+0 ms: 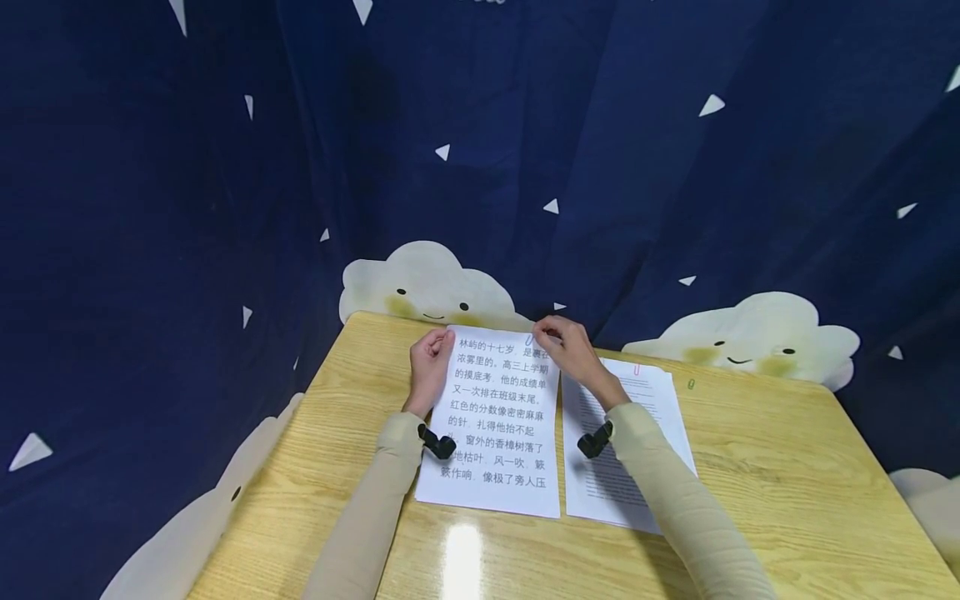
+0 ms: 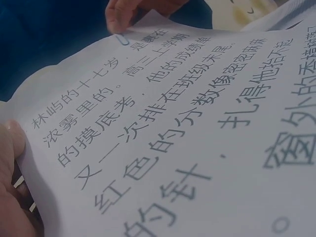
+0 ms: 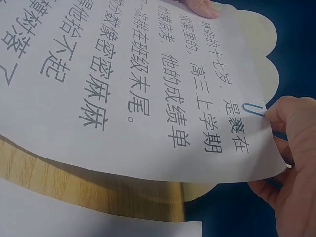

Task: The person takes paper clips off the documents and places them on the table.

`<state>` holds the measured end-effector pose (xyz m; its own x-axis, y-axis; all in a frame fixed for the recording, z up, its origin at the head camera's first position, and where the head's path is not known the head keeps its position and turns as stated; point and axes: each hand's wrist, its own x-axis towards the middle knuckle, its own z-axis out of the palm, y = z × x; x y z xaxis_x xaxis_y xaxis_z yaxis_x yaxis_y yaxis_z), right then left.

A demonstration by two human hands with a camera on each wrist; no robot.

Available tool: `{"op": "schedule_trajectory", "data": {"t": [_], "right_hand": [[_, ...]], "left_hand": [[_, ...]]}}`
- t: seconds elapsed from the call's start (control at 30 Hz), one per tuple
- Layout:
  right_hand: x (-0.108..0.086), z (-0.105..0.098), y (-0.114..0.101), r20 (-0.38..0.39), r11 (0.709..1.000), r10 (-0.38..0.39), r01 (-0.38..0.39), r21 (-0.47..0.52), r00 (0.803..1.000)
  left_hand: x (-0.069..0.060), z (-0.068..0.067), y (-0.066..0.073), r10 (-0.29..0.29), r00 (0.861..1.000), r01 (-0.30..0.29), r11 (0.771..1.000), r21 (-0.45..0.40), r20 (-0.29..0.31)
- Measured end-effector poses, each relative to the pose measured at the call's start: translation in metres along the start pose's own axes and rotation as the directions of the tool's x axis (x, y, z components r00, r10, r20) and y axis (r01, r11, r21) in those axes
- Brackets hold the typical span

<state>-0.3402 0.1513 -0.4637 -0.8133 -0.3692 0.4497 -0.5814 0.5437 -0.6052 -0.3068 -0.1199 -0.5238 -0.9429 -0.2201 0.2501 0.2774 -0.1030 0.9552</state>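
A white sheet of large printed text [image 1: 495,417], perhaps more than one page, has its upper part raised off the table in the right wrist view. My left hand [image 1: 430,367] grips its upper left edge between thumb and fingers. At the top edge, towards the right corner, a blue paper clip [image 3: 253,109] sits over the paper. My right hand [image 3: 296,143] pinches the paper and the outer end of that clip, with the thumb and fingers on opposite sides of the sheet. The clip [image 2: 122,39] also shows beside the right fingertips in the left wrist view.
Right of the sheet lies a second set of small-print paper [image 1: 678,417] with a pink paper clip [image 1: 637,369] at its top, partly under my right forearm. A green paper clip [image 1: 691,384] lies farther right on the wooden table [image 1: 787,467]. A dark blue curtain [image 1: 510,167] hangs behind.
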Motion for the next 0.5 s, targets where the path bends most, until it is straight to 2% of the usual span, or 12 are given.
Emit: {"op": "schedule_trajectory", "data": {"t": [0.5], "right_hand": [[-0.0021,-0.0005,-0.0017,0.014,0.999,0.034,-0.034,0.023,0.999]], "left_hand": [[0.0001,-0.0008,-0.0023,0.011,1.0,-0.011,1.0,0.013,0.011]]}}
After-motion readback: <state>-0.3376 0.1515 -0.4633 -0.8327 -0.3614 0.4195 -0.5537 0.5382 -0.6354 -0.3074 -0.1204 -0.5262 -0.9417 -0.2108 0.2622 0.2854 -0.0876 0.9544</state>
